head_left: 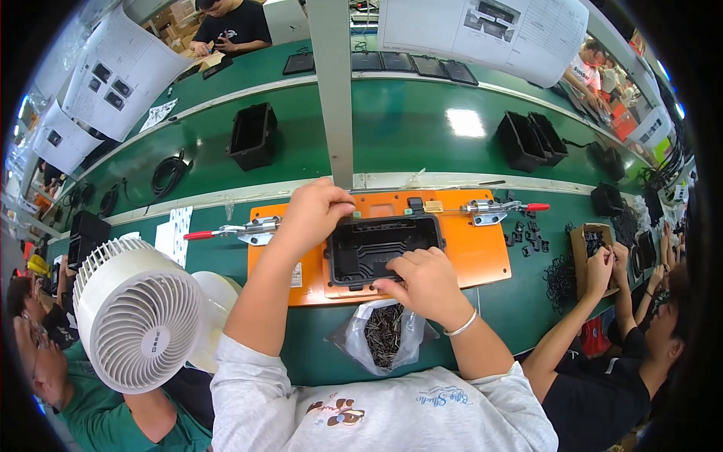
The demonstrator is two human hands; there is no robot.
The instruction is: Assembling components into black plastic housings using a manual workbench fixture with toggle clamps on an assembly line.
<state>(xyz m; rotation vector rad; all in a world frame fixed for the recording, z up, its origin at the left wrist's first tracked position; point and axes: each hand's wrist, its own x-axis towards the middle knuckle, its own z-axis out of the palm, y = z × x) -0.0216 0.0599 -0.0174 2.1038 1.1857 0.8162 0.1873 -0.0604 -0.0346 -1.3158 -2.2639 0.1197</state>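
Note:
An open black plastic box (354, 262) lies in an orange fixture plate (478, 260) in front of me. My left hand (315, 215) is above the box's far left corner, thumb and fingertips pinched together; whatever they hold is too small or hidden to make out. At the near right side, my right hand (429, 282) grips the box's near wall, fingertips over the inside and thumb at the outer edge. Red-handled toggle clamps, one on the left (260, 230) and one on the right (489, 211), flank the box. Below it sits a clear bag of dark screws (382, 335).
A white fan (147, 316) stands close on my left. Small black parts (531, 237) and a cardboard box (578, 260) lie to the right, where a co-worker's hands (602, 267) work. A metal post (334, 98) rises behind the plate; more black boxes (252, 135) stand beyond.

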